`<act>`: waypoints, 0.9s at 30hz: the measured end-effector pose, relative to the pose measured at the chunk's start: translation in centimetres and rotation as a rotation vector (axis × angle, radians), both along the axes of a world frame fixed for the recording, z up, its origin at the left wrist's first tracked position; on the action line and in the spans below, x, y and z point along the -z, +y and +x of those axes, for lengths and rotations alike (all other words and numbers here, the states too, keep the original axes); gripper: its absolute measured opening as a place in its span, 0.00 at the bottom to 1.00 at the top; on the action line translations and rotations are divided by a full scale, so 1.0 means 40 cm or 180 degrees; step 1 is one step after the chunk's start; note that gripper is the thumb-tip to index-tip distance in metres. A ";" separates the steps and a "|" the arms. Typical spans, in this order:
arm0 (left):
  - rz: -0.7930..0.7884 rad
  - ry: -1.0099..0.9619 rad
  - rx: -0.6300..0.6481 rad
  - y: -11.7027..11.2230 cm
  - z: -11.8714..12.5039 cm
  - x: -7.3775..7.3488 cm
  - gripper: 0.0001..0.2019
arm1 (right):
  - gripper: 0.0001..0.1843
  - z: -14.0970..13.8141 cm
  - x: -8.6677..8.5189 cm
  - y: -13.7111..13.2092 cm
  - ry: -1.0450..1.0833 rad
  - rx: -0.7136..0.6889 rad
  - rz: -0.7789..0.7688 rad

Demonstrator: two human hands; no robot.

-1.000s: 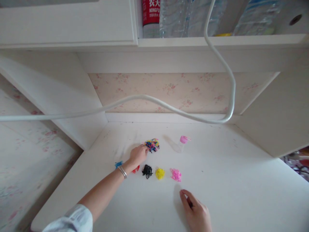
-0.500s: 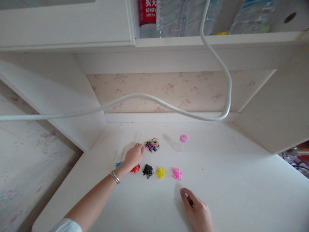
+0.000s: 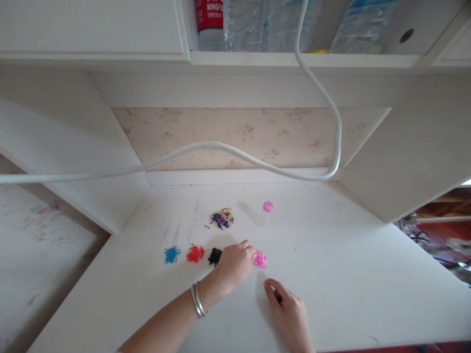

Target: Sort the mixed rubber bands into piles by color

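Note:
My left hand (image 3: pixel 237 264), with silver bangles at the wrist, is closed over the table beside the pink pile of small rubber bands (image 3: pixel 260 259). It hides the yellow pile and part of the black pile (image 3: pixel 214 256); whatever its fingers hold is too small to make out. Lower right, my right hand (image 3: pixel 289 311) has thumb and forefinger pinched together, and I cannot see what is between them. Red rubber bands (image 3: pixel 195 253) and blue rubber bands (image 3: pixel 171 254) lie in separate heaps to the left. Behind them sits a mixed-colour pile (image 3: pixel 222 218).
A clear container with a pink lid (image 3: pixel 269 206) stands at the back of the white table (image 3: pixel 331 279). A white cable (image 3: pixel 235 150) crosses in front of the view. Overhead, a shelf (image 3: pixel 294 60) holds plastic bottles (image 3: pixel 245 27) and a red-labelled one (image 3: pixel 210 19).
My left hand has moved right and nearer, from the mixed pile to beside the pink pile, uncovering the blue and red heaps. My right hand keeps its pinch. The view has shifted slightly.

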State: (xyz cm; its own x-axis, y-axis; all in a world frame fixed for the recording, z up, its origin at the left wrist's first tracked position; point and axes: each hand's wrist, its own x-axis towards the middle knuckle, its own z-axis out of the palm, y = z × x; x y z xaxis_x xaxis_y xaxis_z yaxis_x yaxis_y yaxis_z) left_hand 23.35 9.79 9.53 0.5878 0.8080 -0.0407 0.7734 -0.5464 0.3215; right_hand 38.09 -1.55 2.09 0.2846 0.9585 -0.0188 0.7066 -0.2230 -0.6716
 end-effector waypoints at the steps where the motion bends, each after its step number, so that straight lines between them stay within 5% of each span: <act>1: -0.0018 0.0006 0.0025 0.003 0.011 0.005 0.17 | 0.24 0.000 -0.001 0.000 0.0001 0.0002 0.0010; 8: 0.0005 -0.0015 -0.0196 0.028 -0.010 0.002 0.16 | 0.24 -0.002 -0.007 0.000 0.0063 0.0023 0.0027; 15: 0.0341 -0.1055 -0.1039 -0.032 -0.207 -0.016 0.15 | 0.23 0.002 0.000 -0.001 0.0156 0.0071 -0.0089; 20: 0.0188 -0.1481 -0.1616 -0.148 -0.368 0.073 0.13 | 0.24 -0.001 -0.016 0.024 0.0486 0.0064 -0.0220; 24: 0.0391 -0.1611 -0.2248 -0.215 -0.469 0.158 0.14 | 0.24 -0.042 -0.098 0.096 0.0364 -0.0427 0.0027; 27: 0.0528 -0.1721 -0.2613 -0.229 -0.504 0.184 0.15 | 0.24 -0.092 -0.159 0.186 0.0031 -0.0936 0.0127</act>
